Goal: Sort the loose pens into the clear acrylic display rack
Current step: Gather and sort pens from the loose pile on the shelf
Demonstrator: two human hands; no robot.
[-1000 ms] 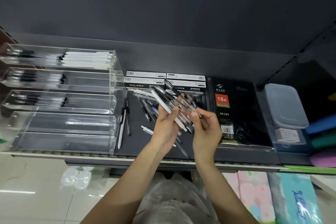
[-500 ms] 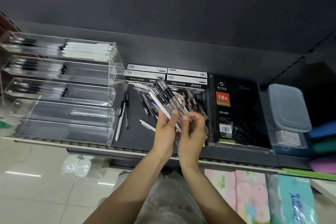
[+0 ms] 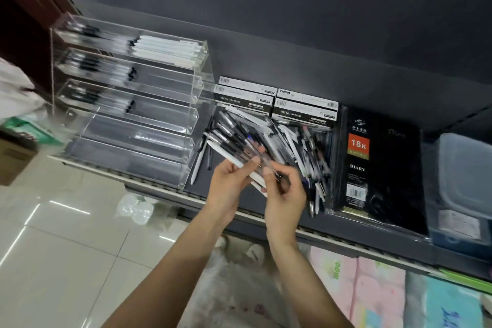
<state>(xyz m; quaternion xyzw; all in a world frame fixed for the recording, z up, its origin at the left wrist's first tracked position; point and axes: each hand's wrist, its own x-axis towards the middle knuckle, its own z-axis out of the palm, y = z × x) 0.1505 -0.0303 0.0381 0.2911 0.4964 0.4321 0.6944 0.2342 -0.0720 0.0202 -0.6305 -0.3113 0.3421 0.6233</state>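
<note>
My left hand (image 3: 229,184) grips a fanned bundle of pens (image 3: 234,144), clear black-grip ones plus a white one, above the dark shelf. My right hand (image 3: 286,190) curls beside it, its thumb and fingers pinching the near ends of pens in that bundle. A heap of loose pens (image 3: 306,152) lies on the shelf behind and right of my hands. The clear acrylic rack (image 3: 186,125) stands to the left, with pens in its upper three tiers, white ones in the top tier; the lower tiers look bare.
Pen boxes (image 3: 277,102) stand at the back of the shelf. A black diary pack (image 3: 378,165) lies right of the heap, then a lidded plastic container (image 3: 466,176). A white pen and a dark pen (image 3: 198,161) lie beside the rack. Tiled floor lies below left.
The view has shifted, so the rack sits nearer the middle. My hands stay together on the bundle, which now lies flatter and points further left.
</note>
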